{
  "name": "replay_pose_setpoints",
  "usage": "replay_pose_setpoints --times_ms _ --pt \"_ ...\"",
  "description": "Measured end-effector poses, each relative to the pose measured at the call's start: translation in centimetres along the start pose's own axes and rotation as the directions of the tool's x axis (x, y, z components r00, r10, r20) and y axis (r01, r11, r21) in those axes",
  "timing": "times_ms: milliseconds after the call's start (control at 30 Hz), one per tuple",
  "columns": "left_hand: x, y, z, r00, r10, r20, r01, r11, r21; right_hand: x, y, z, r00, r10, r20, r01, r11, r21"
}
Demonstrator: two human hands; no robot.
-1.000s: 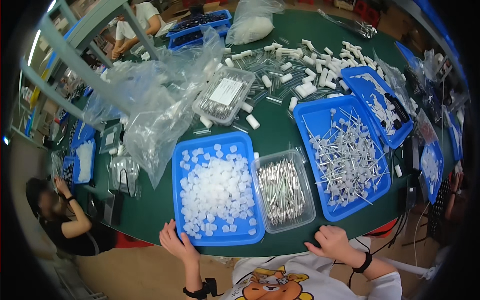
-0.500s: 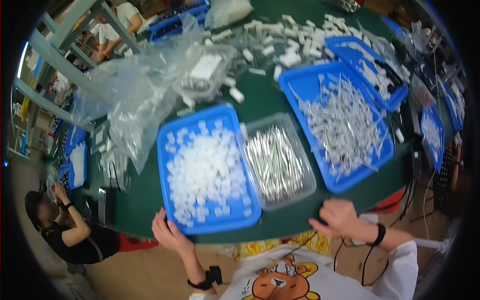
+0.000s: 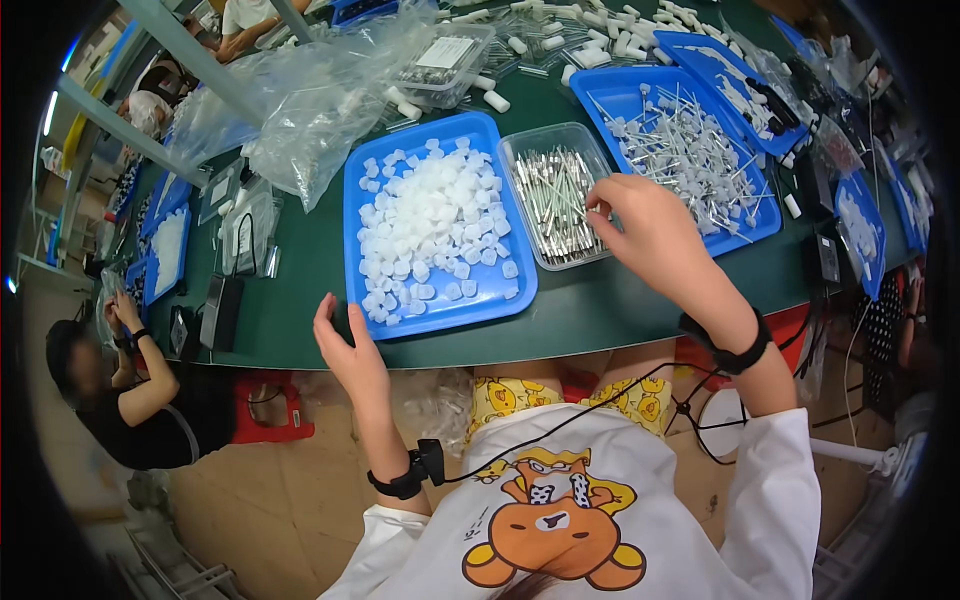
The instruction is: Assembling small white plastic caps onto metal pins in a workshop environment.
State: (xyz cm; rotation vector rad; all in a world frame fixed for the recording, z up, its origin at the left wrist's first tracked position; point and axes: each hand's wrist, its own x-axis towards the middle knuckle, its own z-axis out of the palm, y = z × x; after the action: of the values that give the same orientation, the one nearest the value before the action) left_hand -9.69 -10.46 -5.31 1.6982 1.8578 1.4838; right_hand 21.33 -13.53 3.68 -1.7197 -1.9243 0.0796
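My right hand (image 3: 650, 225) hovers over the right edge of a clear plastic box (image 3: 530, 262) of thin metal rods (image 3: 550, 195). Its fingers are curled, with a gap to the thumb, and nothing shows between them. Beside the near left corner of a blue tray (image 3: 440, 318), my left hand (image 3: 355, 350) has its fingers apart and holds nothing. The tray bears a heap of small white translucent caps (image 3: 435, 215). Right of the box, a second blue tray (image 3: 595, 85) contains many rods with white caps on one end (image 3: 690, 160), partly hidden by my right hand.
Clear plastic bags (image 3: 300, 130) and a lidded clear box (image 3: 440, 60) lie at the back left. White cylinders (image 3: 620, 35) are scattered at the far side, near another blue tray (image 3: 700, 50). A co-worker in black (image 3: 140, 400) sits at the left. A cable runs from my left wrist.
My right hand has moved from the near table edge up and left to the box of rods, its fingers loosening. My left hand has come slightly off the tray's corner. The view has shifted downward.
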Motion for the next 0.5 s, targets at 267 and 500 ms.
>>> replay_pose_setpoints --times_ms 267,500 --pt "0.0 7.7 0.7 0.963 0.199 0.18 -0.18 0.977 -0.118 1.3 0.0 2.6 0.98 0.163 0.114 -0.161 0.987 -0.024" --pt "0.0 8.7 5.3 0.693 0.39 0.607 -0.356 0.916 -0.182 1.2 -0.2 2.9 0.973 0.222 0.062 -0.22 0.975 -0.031"
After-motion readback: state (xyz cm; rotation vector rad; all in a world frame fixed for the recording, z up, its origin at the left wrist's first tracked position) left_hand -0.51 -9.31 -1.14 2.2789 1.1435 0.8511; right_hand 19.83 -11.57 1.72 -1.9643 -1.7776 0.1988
